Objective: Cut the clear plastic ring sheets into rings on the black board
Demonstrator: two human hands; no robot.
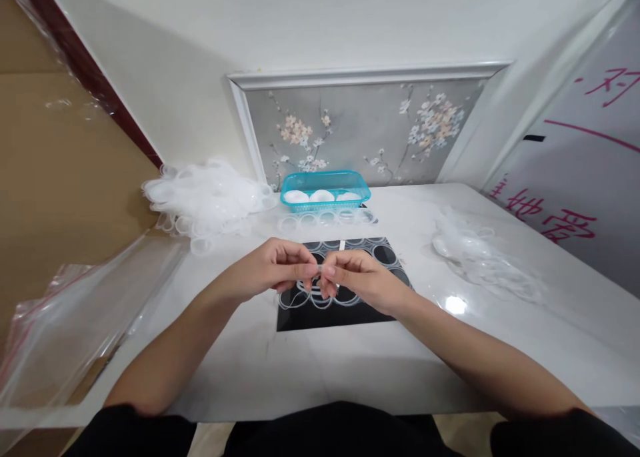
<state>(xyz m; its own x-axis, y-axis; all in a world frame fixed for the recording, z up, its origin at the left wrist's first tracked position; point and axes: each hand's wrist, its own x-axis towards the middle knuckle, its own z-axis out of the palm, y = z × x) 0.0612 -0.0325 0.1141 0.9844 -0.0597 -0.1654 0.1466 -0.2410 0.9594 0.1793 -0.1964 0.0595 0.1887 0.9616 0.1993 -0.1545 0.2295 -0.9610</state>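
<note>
Your left hand (pixel 273 267) and right hand (pixel 357 277) pinch what looks like one small clear ring (pixel 320 269) between meeting fingertips, above the black panel (pixel 330 313).

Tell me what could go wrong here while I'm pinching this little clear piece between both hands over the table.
The small clear piece is pinched only at the fingertips of the left hand and right hand, so it could slip and vanish among the clear rings lying on the black panel below. The loose pile of clear pieces sits near the table's left edge and might spill. The plastic bag overhangs that edge and could slide off.
</note>
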